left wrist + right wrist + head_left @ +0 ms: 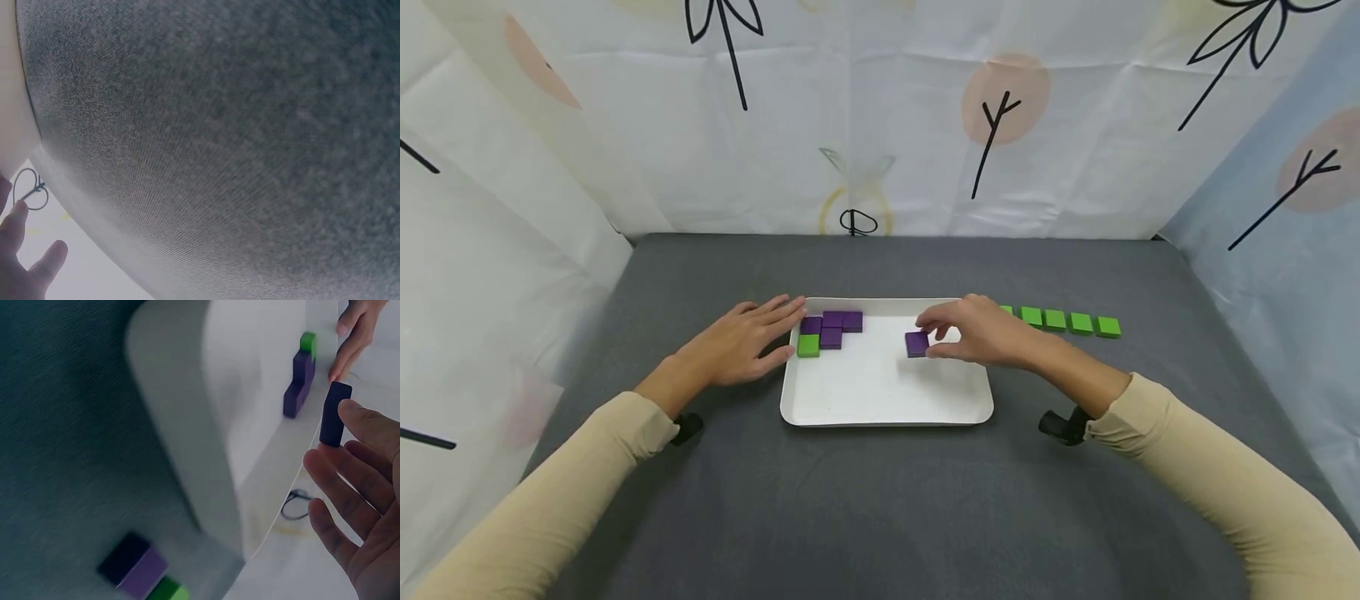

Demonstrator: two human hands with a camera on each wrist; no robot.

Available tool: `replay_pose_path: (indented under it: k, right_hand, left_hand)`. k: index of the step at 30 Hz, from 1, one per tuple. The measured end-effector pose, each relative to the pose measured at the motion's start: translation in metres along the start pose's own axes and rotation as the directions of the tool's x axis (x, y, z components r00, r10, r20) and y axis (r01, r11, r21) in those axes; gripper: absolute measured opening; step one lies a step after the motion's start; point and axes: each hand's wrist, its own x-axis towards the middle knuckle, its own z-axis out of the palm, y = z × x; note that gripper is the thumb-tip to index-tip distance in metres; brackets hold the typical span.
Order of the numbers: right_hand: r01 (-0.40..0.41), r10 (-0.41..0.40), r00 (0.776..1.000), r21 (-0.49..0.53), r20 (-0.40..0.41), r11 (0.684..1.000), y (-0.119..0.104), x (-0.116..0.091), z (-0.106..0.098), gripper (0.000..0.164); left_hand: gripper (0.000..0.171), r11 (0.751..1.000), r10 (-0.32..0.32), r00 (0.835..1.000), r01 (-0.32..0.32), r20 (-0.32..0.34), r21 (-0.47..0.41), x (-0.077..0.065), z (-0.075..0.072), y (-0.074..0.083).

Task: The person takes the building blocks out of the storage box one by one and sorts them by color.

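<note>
Between its thumb and fingers my right hand (981, 332) pinches a purple square tile (917, 344), held above the white tray (887, 400). The right wrist view shows the same tile (335, 414) edge-on at the fingertips. Fairly straight fingers of my left hand (741, 343) touch the tray's left rim. In the tray's upper left corner lie several purple tiles (832, 320) in a group, with one green tile (808, 346) at its near left. The left wrist view catches only some fingers of the left hand (25, 256).
Right of the tray, a row of green tiles (1055, 321) runs across the grey table (880, 500), partly hidden by the right hand. A purple block (142, 575) lies by a green one outside the tray. Patterned white cloth (910, 125) hangs behind and at both sides.
</note>
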Motion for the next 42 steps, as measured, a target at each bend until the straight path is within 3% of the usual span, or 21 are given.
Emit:
replay_pose_path:
  k: [12,28,42]
  right_hand:
    - [-0.178,0.182,0.98,0.053,-0.08,0.983,0.036,-0.053,-0.016,0.035]
    - [-0.244,0.241,0.962,-0.015,-0.126,0.97,0.065,-0.102,-0.016,0.033]
    - [-0.322,0.316,0.941,-0.031,-0.122,0.946,0.084,-0.124,-0.007,0.036]
  left_hand:
    - [0.063,1.0,0.0,1.0,0.0,-0.004,-0.01,0.0,0.002,-0.001]
    - [0.064,1.0,-0.003,1.0,0.004,0.007,-0.022,-0.001,-0.001,0.0]
    - [0.064,1.0,-0.005,1.0,0.005,0.001,-0.013,-0.003,0.0,-0.001]
